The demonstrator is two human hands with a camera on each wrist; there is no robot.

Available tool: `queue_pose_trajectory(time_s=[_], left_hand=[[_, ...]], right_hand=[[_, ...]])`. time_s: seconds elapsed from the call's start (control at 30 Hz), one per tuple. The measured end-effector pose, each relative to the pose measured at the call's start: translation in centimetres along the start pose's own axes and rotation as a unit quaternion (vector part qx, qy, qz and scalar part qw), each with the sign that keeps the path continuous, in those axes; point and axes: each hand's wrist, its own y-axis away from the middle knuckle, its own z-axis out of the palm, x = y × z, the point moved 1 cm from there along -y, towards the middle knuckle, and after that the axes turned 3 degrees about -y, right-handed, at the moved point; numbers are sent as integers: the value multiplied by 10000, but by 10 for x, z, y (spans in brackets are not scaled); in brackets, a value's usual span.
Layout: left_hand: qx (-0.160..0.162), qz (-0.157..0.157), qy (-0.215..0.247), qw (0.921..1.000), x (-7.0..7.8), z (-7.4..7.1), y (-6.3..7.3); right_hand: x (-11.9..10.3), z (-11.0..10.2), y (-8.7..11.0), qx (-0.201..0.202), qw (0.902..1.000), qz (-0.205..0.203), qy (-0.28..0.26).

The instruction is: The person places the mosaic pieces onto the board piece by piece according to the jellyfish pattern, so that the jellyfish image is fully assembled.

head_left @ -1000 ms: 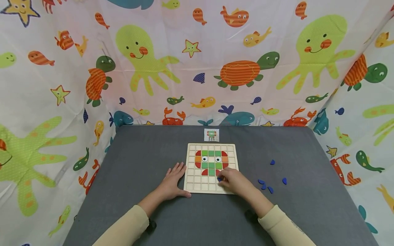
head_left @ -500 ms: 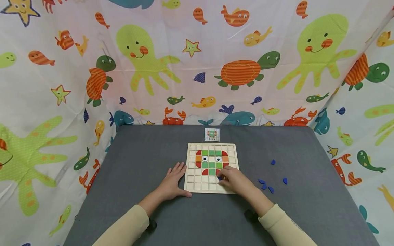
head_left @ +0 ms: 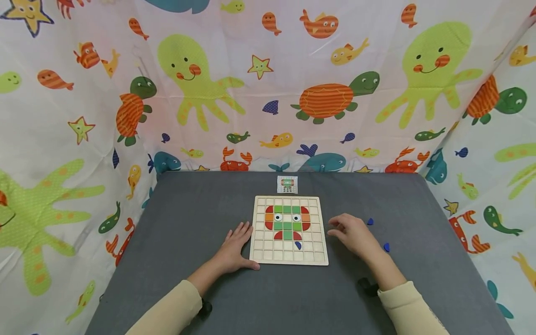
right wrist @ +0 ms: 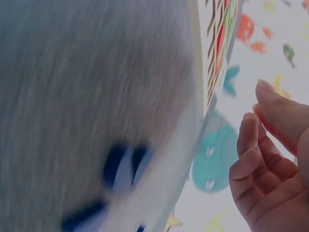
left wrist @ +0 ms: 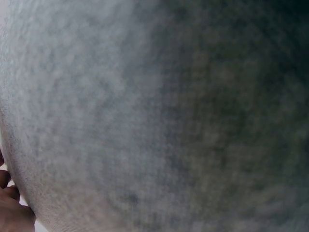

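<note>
A pale wooden grid board (head_left: 264,255) lies on the grey cloth in the head view, bearing red, orange and green tiles and two eye tiles. One blue rounded piece (head_left: 298,245) sits in the grid below the right-hand red tile. My left hand (head_left: 235,249) rests with spread fingers along the board's left edge, thumb by the near corner. Just right of the board, my right hand (head_left: 349,232) hovers over the cloth, fingers loosely bent and no piece visible between them. The right wrist view shows thumb and fingertips (right wrist: 248,128) apart.
A small picture card (head_left: 287,184) lies behind the board. Loose blue pieces (head_left: 386,247) are on the right; the right arm hides others in the head view. Blurred blue pieces (right wrist: 116,166) appear in the right wrist view. A printed curtain (head_left: 268,93) stands behind the table.
My right hand has let go of the blue piece, which stays on the board, and has moved right, off the board. The left hand has not moved.
</note>
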Motion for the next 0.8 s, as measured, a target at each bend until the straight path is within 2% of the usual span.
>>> queue_pose_trajectory(time_s=[0.17,0.37,0.6,0.8], left_hand=[[12,-20,29,10000,0,0,0],[8,-38,-11,10000,-1,1,0],[-10,-40,26,10000,-1,1,1],[-21,-34,72,10000,0,-1,1]], right_hand=[[31,-17,5,400,9989,160,189],[63,-27,11,632,9967,459,214],[84,-36,15,719,9921,984,303],[96,-39,16,599,9852,1568,349]])
